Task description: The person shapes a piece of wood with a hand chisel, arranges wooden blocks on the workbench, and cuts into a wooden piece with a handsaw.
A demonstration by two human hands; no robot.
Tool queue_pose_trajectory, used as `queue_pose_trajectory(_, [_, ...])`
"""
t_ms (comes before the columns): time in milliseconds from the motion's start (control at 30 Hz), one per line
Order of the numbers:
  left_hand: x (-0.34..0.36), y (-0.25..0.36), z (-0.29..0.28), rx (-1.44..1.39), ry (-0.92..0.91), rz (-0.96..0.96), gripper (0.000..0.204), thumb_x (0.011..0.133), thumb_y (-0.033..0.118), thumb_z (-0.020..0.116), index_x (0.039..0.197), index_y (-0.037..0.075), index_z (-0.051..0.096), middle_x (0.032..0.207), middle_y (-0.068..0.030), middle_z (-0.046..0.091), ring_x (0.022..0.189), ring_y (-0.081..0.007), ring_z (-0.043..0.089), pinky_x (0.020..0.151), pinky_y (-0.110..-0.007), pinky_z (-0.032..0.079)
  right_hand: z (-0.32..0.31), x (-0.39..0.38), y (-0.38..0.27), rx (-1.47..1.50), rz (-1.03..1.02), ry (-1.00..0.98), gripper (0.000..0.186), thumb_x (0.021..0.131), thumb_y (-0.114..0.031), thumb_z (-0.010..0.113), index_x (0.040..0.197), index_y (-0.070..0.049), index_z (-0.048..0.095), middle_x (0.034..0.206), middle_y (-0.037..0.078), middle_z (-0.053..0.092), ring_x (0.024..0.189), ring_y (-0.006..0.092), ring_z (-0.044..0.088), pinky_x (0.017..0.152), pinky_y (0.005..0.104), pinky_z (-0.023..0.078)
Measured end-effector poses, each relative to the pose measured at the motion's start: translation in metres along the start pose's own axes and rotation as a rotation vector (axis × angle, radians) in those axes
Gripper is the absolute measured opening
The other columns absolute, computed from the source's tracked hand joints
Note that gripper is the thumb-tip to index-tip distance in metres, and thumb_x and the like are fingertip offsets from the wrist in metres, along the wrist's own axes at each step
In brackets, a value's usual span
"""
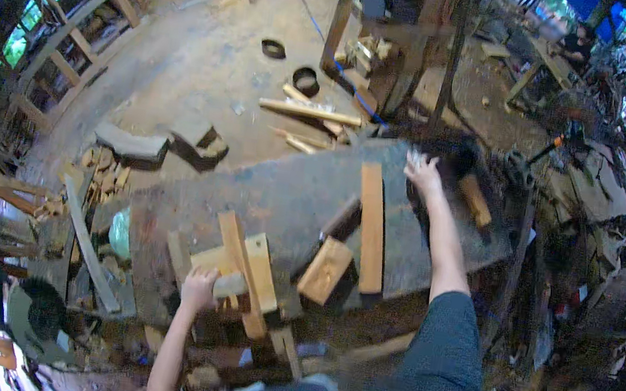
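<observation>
My left hand (200, 288) is at the near edge of a dark workbench (288, 200), its fingers closed on the end of a pale, short block (231, 285). Beside that block a narrow wooden strip (242, 270) lies slantwise over a flat, light yellow board (264, 261). My right arm stretches to the far right part of the bench. There my right hand (424, 177) has its fingers bent around something small and whitish (415, 159), too blurred to name. Between my hands lie a long wooden bar (371, 228), a thick wooden block (325, 271) and a darker piece (341, 219).
A short wooden piece (475, 201) lies right of my right arm. Beyond the bench, wood strips (309, 112), two dark rings (306, 81) and curved grey pieces (131, 143) lie on the floor. Another person (578, 47) is far off at the upper right.
</observation>
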State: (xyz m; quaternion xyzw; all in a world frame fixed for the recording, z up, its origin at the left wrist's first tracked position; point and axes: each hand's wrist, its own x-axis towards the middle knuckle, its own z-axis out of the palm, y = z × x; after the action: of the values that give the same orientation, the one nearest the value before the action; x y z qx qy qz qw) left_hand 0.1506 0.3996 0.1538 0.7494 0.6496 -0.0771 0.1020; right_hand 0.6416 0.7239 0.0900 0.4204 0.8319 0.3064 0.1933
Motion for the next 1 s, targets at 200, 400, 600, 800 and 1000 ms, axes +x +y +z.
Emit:
queue_pose_trajectory(200, [-0.007, -0.003, 0.011, 0.045, 0.148, 0.047, 0.054, 0.036, 0.022, 0.074, 0.084, 0.012, 0.052, 0.088, -0.0049, 0.056, 0.089, -0.0231, 0.051, 0.083, -0.033, 0.037, 0.02, 0.009, -0.001, 0.167, -0.146, 0.066, 0.016, 0.072, -0.017, 0.048, 0.087, -0.014, 0.052, 0.093, 0.004, 0.047, 0.092, 0.021, 0.047, 0.069, 0.0362, 0.043])
queue_pose_trajectory(400, [-0.018, -0.007, 0.018, 0.0, 0.14, 0.056, 0.051, 0.035, 0.021, 0.073, 0.08, 0.011, 0.052, 0.082, -0.0052, 0.055, 0.08, -0.0232, 0.052, 0.074, -0.034, 0.04, -0.018, 0.023, 0.043, -0.012, -0.282, 0.096, 0.01, 0.069, -0.018, 0.05, 0.077, -0.016, 0.056, 0.09, 0.001, 0.049, 0.091, 0.0169, 0.044, 0.083, 0.0394, 0.035])
queue_pose_trajectory(600, [-0.02, -0.008, 0.017, -0.065, 0.232, 0.046, 0.019, 0.06, 0.015, 0.054, 0.078, 0.01, 0.051, 0.079, -0.0049, 0.054, 0.075, -0.0238, 0.052, 0.067, -0.034, 0.041, -0.136, 0.014, 0.098, 0.191, 0.213, -0.084, 0.011, 0.071, -0.01, 0.046, 0.081, -0.009, 0.05, 0.063, 0.01, 0.058, 0.056, 0.0275, 0.059, 0.061, 0.058, 0.042])
queue_pose_trajectory(800, [-0.013, -0.008, 0.014, -0.14, 0.071, -0.034, 0.033, 0.063, 0.022, 0.058, 0.091, 0.009, 0.047, 0.086, -0.0091, 0.053, 0.079, -0.0264, 0.053, 0.064, -0.036, 0.044, -0.285, -0.074, 0.078, 0.735, 0.536, 0.017, 0.025, 0.072, -0.007, 0.045, 0.096, -0.004, 0.05, 0.087, 0.015, 0.057, 0.084, 0.0264, 0.055, 0.069, 0.0334, 0.042])
queue_pose_trajectory(1000, [-0.016, -0.002, 0.005, -0.187, 0.089, -0.03, 0.039, 0.062, 0.017, 0.06, 0.097, 0.01, 0.046, 0.091, -0.0091, 0.053, 0.084, -0.0257, 0.053, 0.067, -0.036, 0.044, -0.364, -0.163, -0.15, 1.651, 0.525, 0.147, 0.021, 0.084, -0.023, 0.042, 0.079, -0.004, 0.048, 0.064, 0.002, 0.05, 0.059, 0.0113, 0.051, 0.054, 0.0254, 0.041])
